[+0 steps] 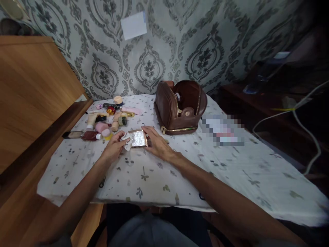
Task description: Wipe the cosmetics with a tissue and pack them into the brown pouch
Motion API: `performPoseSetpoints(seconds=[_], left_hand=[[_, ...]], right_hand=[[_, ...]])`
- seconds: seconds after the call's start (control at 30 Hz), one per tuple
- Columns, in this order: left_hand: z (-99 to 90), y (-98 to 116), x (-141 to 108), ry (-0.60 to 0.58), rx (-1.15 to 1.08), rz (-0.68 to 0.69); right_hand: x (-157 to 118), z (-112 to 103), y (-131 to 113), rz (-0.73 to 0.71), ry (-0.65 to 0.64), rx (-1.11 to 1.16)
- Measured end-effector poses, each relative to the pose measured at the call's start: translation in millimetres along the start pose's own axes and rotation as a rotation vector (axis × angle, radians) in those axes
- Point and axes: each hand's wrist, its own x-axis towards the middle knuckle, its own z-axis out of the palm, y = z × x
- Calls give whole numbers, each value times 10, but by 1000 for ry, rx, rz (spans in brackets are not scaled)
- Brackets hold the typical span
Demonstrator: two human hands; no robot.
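A flat square case with a shiny silver top and gold-coloured edges (138,139), perhaps a makeup compact, lies low over the cloth between my hands. My right hand (158,144) grips its right edge, thumb near the front and fingers along the far side. At its left side, my left hand (114,145) pinches a crumpled white wipe or tissue (127,140) that touches the case. Behind my right hand stands a brown toiletry bag (167,118), its top unzipped and gaping. Something small with a white cap (178,96) shows inside; the rest of its contents are in shadow.
Left of my hands lie several cosmetics, among them a dark red bottle (89,136), a cream tube (91,121) and a green-lidded jar (123,120). A blurred-out flat item (223,131) lies right of the bag. A wooden panel (33,92) borders the left side; a white cable (295,113) hangs at right.
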Motion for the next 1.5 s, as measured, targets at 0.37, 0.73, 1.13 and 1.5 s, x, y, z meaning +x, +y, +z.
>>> performPoseSetpoints(seconds=[0.37, 0.73, 1.13, 1.5], left_hand=[[-88, 19, -33, -101, 750, 556], [-482, 11, -326, -11, 839, 459], [-159, 55, 361, -120, 946, 399], [-300, 187, 19, -347, 886, 414]], right_hand=[[17, -36, 25, -54, -52, 71], [-40, 20, -210, 60, -300, -150], [-44, 53, -192, 140, -210, -89], [-32, 91, -150, 198, -184, -11]])
